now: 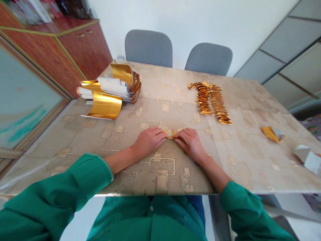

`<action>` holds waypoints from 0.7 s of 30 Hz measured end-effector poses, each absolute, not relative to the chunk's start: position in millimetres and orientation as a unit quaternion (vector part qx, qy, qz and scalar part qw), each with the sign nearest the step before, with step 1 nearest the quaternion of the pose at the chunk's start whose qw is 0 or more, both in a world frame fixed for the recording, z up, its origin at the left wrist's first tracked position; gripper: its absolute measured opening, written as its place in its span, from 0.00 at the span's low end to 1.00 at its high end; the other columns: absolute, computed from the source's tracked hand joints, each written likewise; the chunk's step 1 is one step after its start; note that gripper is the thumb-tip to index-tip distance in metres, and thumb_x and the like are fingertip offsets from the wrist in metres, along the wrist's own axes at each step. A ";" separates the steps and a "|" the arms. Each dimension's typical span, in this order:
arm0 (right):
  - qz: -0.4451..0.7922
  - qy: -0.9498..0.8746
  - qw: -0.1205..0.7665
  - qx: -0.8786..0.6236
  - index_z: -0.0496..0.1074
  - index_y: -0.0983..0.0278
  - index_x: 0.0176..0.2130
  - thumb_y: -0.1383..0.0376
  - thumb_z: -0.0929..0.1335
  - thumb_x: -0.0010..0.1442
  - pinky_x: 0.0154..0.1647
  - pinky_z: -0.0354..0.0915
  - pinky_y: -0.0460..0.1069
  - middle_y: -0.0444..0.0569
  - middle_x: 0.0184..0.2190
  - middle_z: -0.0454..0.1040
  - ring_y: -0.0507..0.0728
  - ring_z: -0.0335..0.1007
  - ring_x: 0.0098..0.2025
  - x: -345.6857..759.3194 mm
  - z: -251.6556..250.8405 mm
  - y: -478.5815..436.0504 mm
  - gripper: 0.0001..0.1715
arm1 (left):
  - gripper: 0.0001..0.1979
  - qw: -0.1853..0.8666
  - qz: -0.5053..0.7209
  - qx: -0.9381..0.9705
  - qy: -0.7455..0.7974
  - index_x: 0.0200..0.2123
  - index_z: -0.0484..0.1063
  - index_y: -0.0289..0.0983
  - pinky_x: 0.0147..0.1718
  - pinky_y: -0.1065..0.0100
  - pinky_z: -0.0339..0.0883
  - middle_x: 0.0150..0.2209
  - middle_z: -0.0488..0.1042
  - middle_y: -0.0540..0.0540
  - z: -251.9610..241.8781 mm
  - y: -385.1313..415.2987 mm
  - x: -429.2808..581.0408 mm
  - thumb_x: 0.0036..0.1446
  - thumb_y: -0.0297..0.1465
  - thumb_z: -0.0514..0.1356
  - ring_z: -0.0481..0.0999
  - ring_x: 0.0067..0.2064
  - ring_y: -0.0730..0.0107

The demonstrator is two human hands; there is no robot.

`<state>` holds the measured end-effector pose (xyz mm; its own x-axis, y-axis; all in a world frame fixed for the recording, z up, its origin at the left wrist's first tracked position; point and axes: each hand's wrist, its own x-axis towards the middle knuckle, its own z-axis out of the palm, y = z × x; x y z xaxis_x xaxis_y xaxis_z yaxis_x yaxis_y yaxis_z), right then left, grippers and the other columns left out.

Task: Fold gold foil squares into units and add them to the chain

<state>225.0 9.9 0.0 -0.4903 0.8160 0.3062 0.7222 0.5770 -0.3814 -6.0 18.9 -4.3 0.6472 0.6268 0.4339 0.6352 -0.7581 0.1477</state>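
Between my hands, a small folded piece of gold paper (170,137) lies low over the patterned tablecloth (160,113), near the table's middle. My left hand (149,141) pinches its left end, and my right hand (190,142) pinches its right end; the fingers of both are closed. Most of the piece is hidden by the fingertips. Beyond my right hand, two rows of folded gold paper pieces (220,103) stand close together. Stacks of curled gold and white sheets (105,104) rest at the left.
Two grey chairs (148,48) (210,58) stand behind the table's far edge. A loose gold piece (271,134) and a white folded paper (309,159) lie on the right side. A red-brown wooden cabinet (85,50) stands at the back left.
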 end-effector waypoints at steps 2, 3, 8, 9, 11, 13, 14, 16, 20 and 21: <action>0.106 -0.857 0.227 -0.450 0.72 0.60 0.40 0.63 0.65 0.67 0.46 0.56 0.53 0.46 0.37 0.76 0.58 0.68 0.43 224.4 1.4 9.1 0.05 | 0.12 0.003 -0.236 -0.908 -0.347 0.39 0.77 0.35 0.39 0.66 0.69 0.36 0.77 0.45 -4.9 18.7 -6.3 0.68 0.31 0.54 0.73 0.39 0.65; 0.106 -0.857 0.224 -0.452 0.72 0.59 0.40 0.63 0.65 0.67 0.46 0.56 0.53 0.47 0.37 0.76 0.58 0.67 0.43 223.9 1.8 8.9 0.05 | 0.11 0.000 -0.237 -0.908 -0.346 0.39 0.77 0.35 0.40 0.66 0.69 0.37 0.77 0.45 -4.9 18.6 -6.4 0.68 0.31 0.55 0.73 0.40 0.65; 0.103 -0.858 0.209 -0.457 0.71 0.59 0.38 0.64 0.63 0.69 0.47 0.53 0.54 0.46 0.38 0.76 0.57 0.67 0.44 221.4 2.8 10.5 0.08 | 0.11 -0.025 -0.232 -0.908 -0.349 0.40 0.77 0.36 0.42 0.65 0.69 0.37 0.77 0.45 -2.6 19.3 -6.1 0.68 0.32 0.55 0.73 0.41 0.65; 0.101 -0.858 0.207 -0.460 0.71 0.59 0.38 0.63 0.63 0.69 0.47 0.52 0.54 0.46 0.37 0.76 0.57 0.67 0.44 221.2 3.0 11.0 0.08 | 0.11 -0.031 -0.234 -0.906 -0.351 0.39 0.77 0.35 0.42 0.65 0.69 0.37 0.77 0.45 -2.1 19.8 -5.9 0.69 0.32 0.55 0.73 0.41 0.65; 0.100 -0.855 0.202 -0.467 0.71 0.60 0.38 0.63 0.64 0.69 0.47 0.51 0.54 0.45 0.37 0.76 0.57 0.66 0.44 220.8 3.5 11.6 0.08 | 0.12 -0.045 -0.240 -0.900 -0.360 0.39 0.76 0.35 0.42 0.64 0.68 0.37 0.76 0.44 -1.5 21.0 -5.5 0.69 0.32 0.54 0.73 0.41 0.64; 0.099 -0.853 0.200 -0.471 0.71 0.60 0.38 0.64 0.64 0.69 0.47 0.51 0.54 0.45 0.37 0.75 0.57 0.65 0.44 220.4 4.1 11.6 0.07 | 0.12 -0.056 -0.243 -0.896 -0.368 0.38 0.76 0.34 0.42 0.64 0.68 0.37 0.76 0.44 -1.9 22.1 -5.2 0.69 0.32 0.54 0.73 0.41 0.64; 0.099 -0.853 0.199 -0.472 0.71 0.60 0.39 0.64 0.64 0.68 0.47 0.51 0.54 0.45 0.37 0.75 0.57 0.65 0.44 220.1 4.4 11.4 0.07 | 0.11 -0.060 -0.241 -0.896 -0.369 0.38 0.76 0.34 0.42 0.64 0.68 0.37 0.76 0.45 -2.4 22.5 -5.2 0.68 0.32 0.55 0.73 0.41 0.64; 0.095 -0.853 0.192 -0.476 0.71 0.60 0.39 0.64 0.65 0.68 0.47 0.51 0.54 0.46 0.37 0.75 0.58 0.65 0.44 219.3 4.7 10.8 0.06 | 0.09 -0.062 -0.231 -0.899 -0.366 0.39 0.76 0.35 0.42 0.64 0.68 0.37 0.76 0.45 -3.5 23.1 -5.5 0.67 0.32 0.56 0.73 0.41 0.64; 0.084 -0.848 0.174 -0.494 0.72 0.61 0.41 0.65 0.66 0.66 0.47 0.51 0.54 0.48 0.39 0.74 0.59 0.64 0.45 217.1 4.9 9.5 0.05 | 0.08 -0.062 -0.227 -0.903 -0.359 0.40 0.77 0.37 0.42 0.64 0.67 0.39 0.76 0.45 -4.7 23.4 -6.5 0.66 0.31 0.58 0.73 0.42 0.64; 0.081 -0.847 0.170 -0.497 0.72 0.61 0.42 0.65 0.66 0.66 0.48 0.51 0.54 0.48 0.39 0.74 0.59 0.64 0.45 216.6 4.9 9.3 0.05 | 0.08 -0.063 -0.228 -0.903 -0.358 0.40 0.77 0.37 0.43 0.64 0.67 0.39 0.76 0.45 -4.7 23.4 -6.8 0.66 0.31 0.58 0.73 0.42 0.64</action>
<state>216.6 9.3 4.9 -0.4473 0.8699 0.2077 0.8146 0.4921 -0.3068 -6.8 23.4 -4.7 0.6393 0.6753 0.3677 0.6179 -0.7358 0.2771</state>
